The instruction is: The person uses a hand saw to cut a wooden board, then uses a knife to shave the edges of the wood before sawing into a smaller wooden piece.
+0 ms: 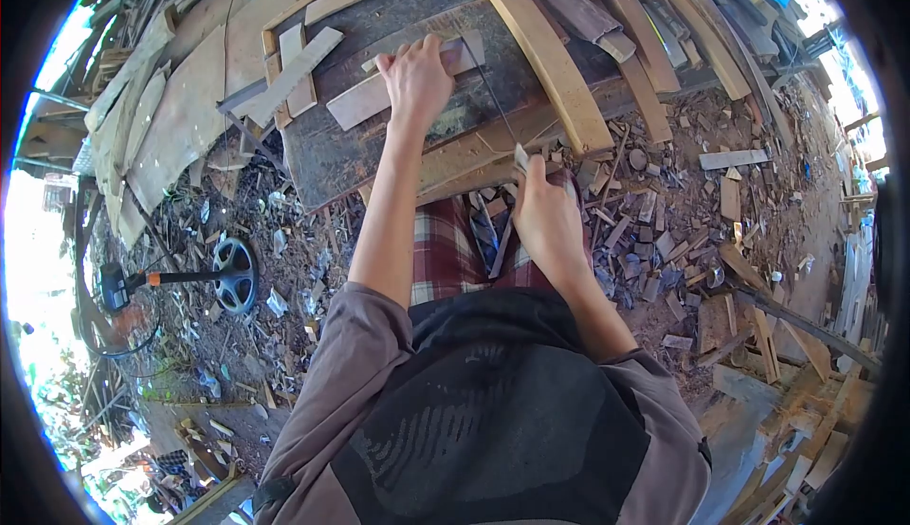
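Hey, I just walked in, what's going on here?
A person's left hand holds a pale, flat wooden piece on a dark, stained worktop. The right hand grips a thin, dark, straight tool by its pale end. The tool crosses the piece's far right end in this view; whether it's cutting isn't clear. Wood scraps litter the ground.

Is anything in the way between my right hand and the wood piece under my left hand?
Nothing visible blocks it. Your right hand holds a pale handle, and a thin dark shaft runs from there toward the right end of the wood piece. The long board lies to the right, outside that path.
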The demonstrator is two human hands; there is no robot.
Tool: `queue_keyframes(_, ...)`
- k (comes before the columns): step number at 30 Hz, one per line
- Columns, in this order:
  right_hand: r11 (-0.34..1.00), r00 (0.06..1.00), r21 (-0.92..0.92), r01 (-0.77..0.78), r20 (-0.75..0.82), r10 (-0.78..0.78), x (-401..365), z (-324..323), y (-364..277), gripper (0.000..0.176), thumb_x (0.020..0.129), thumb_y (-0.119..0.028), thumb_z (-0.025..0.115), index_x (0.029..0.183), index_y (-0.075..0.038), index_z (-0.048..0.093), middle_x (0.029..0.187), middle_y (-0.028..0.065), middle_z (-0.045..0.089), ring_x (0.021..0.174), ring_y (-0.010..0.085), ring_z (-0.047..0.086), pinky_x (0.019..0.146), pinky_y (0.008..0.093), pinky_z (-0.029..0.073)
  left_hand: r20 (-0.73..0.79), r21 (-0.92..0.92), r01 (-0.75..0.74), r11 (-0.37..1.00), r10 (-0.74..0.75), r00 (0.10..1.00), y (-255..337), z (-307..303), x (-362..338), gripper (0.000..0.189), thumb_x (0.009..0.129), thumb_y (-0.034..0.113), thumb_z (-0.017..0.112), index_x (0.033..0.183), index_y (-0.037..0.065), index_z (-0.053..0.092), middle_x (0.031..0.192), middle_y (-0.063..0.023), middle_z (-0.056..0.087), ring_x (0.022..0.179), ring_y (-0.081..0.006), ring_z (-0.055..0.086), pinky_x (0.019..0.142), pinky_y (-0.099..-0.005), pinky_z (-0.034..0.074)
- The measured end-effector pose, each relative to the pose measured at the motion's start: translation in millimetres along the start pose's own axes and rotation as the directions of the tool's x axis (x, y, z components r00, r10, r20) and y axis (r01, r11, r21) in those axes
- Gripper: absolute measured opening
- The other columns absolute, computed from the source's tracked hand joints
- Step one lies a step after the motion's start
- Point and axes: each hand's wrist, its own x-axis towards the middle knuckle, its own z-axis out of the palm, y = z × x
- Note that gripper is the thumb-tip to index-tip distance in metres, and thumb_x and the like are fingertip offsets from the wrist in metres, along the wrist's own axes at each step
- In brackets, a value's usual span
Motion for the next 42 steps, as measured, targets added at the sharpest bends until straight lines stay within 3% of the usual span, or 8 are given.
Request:
queue_keyframes(11,0.997,0.992,0.027,0.066,-0.106,-0.063,81,-16,-48,0.020,0.093,-0.006,0.046,0.111,0.002,0.043,0.086,0.0302,0.067,0.087,0.0454,0.068,0.074,0.0518,0.055,-0.061,0.003,-0.043,0.999,0.043,0.997,5,-2,-10,0.014,0.081,0.009,0.061,0.095,0.007,0.062,0.094,-0.0122,0.068,0.098,-0.0299,0.061,0.091,-0.0467,0.032)
queue_keyframes(19,0.995,0.988,0.067,0.071,-0.141,-0.061,44,5,-23,0.014,0.097,-0.010,0.043,0.107,-0.001,0.040,0.080,0.0329,0.064,0.081,0.0508,0.063,0.071,0.0597,0.049,-0.024,-0.047,0.074,0.996,-0.076,0.997,3,1,-6,0.018,0.086,0.018,0.061,0.099,0.007,0.065,0.100,-0.0124,0.070,0.103,-0.0298,0.061,0.095,-0.0459,0.031)
queue_keyframes(24,0.999,0.999,0.035,-0.007,-0.040,0.008,-15,1,10,0.018,0.099,-0.016,0.043,0.111,-0.002,0.040,0.076,0.0318,0.064,0.076,0.0507,0.064,0.068,0.0585,0.050,0.029,-0.040,0.085,0.996,-0.084,0.996,6,-4,-5,0.023,0.087,0.026,0.063,0.098,0.006,0.065,0.098,-0.0124,0.070,0.102,-0.0289,0.062,0.094,-0.0466,0.032)
queue_keyframes(30,0.998,0.992,-0.018,0.053,-0.113,-0.054,-7,-4,-1,0.013,0.099,-0.013,0.045,0.104,-0.001,0.042,0.071,0.0303,0.063,0.072,0.0489,0.064,0.064,0.0588,0.050,-0.029,-0.047,0.023,0.999,-0.025,0.999,5,-1,-10,0.018,0.086,0.021,0.063,0.095,0.006,0.064,0.097,-0.0121,0.069,0.100,-0.0293,0.062,0.093,-0.0467,0.032)
queue_keyframes(33,0.998,0.990,0.015,0.058,-0.127,-0.056,35,-9,-20,0.016,0.099,-0.015,0.044,0.105,0.000,0.043,0.077,0.0315,0.064,0.078,0.0499,0.064,0.069,0.0589,0.051,-0.046,-0.032,-0.035,0.999,0.033,0.998,6,-1,-15,0.015,0.083,0.015,0.062,0.094,0.006,0.063,0.095,-0.0116,0.069,0.099,-0.0299,0.061,0.090,-0.0469,0.032)
queue_keyframes(36,0.998,0.991,-0.020,0.066,-0.116,-0.068,58,-17,-32,0.019,0.099,-0.017,0.043,0.106,0.001,0.043,0.081,0.0322,0.065,0.083,0.0504,0.064,0.073,0.0591,0.051,-0.020,-0.006,0.054,0.999,-0.054,0.998,1,-2,-9,0.018,0.081,0.012,0.064,0.098,0.008,0.061,0.099,-0.0118,0.068,0.102,-0.0299,0.061,0.091,-0.0466,0.032)
queue_keyframes(39,0.997,0.996,-0.043,0.060,-0.069,-0.063,60,-28,-44,0.019,0.098,-0.016,0.045,0.107,0.001,0.044,0.086,0.0309,0.066,0.089,0.0475,0.066,0.076,0.0556,0.052,-0.048,0.018,0.023,1.000,-0.022,0.999,-3,-1,-10,0.017,0.082,0.013,0.062,0.099,0.008,0.061,0.098,-0.0112,0.068,0.102,-0.0295,0.061,0.090,-0.0468,0.032)
queue_keyframes(42,0.997,0.993,-0.028,0.075,-0.090,-0.078,75,-21,-52,0.019,0.097,-0.014,0.046,0.106,0.002,0.044,0.089,0.0311,0.067,0.091,0.0466,0.066,0.078,0.0534,0.053,-0.161,0.003,-0.039,0.999,0.039,0.986,-1,4,-14,0.015,0.077,0.009,0.062,0.093,0.007,0.061,0.092,-0.0091,0.067,0.098,-0.0278,0.061,0.088,-0.0451,0.032)
